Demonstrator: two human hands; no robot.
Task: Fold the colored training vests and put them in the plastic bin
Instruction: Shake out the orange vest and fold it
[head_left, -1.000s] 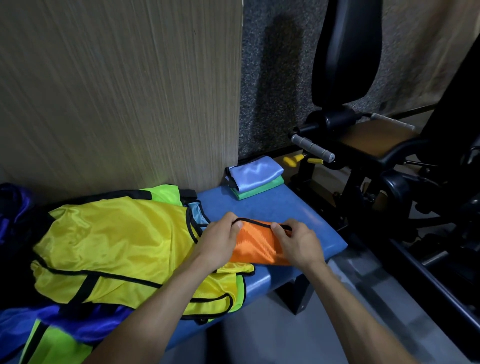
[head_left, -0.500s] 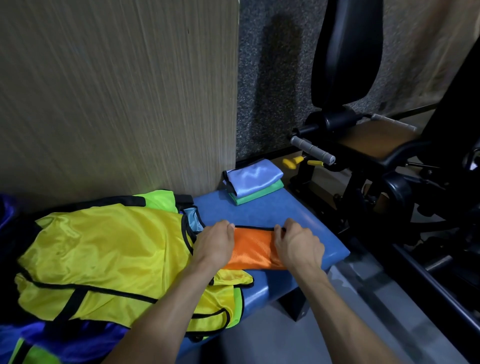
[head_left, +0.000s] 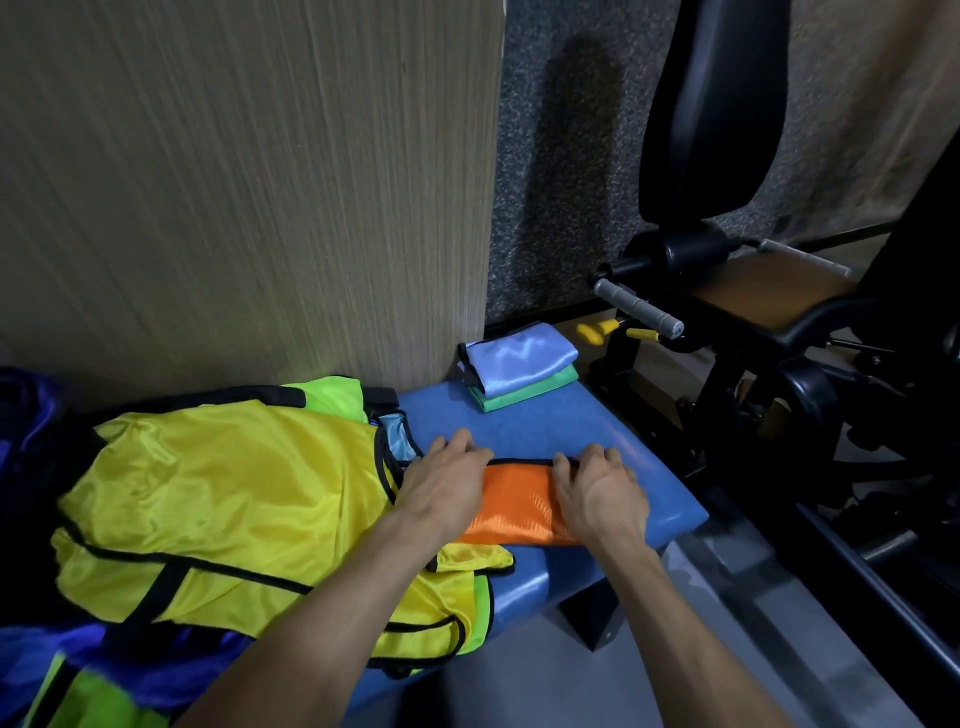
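A folded orange vest (head_left: 519, 506) with black trim lies on the blue bench (head_left: 587, 431). My left hand (head_left: 447, 480) presses flat on its left end and my right hand (head_left: 597, 488) presses on its right end, fingers curved down over the far edge. A loose yellow vest (head_left: 228, 509) tops a heap of unfolded vests to the left, with neon green (head_left: 332, 397) and purple (head_left: 130, 660) ones under it. Two folded vests, light blue (head_left: 519, 356) over green (head_left: 524, 397), sit stacked at the bench's far corner. No plastic bin is in view.
A wood-grain panel (head_left: 249, 182) rises behind the bench. Black gym equipment (head_left: 753, 338) with a grey-gripped handle (head_left: 639, 306) stands close on the right. Grey floor (head_left: 519, 675) shows below the bench's near edge.
Both hands lowered the raised top edge of the orange vest onto the bench and now lie flat on the folded bundle. The view shifted slightly.
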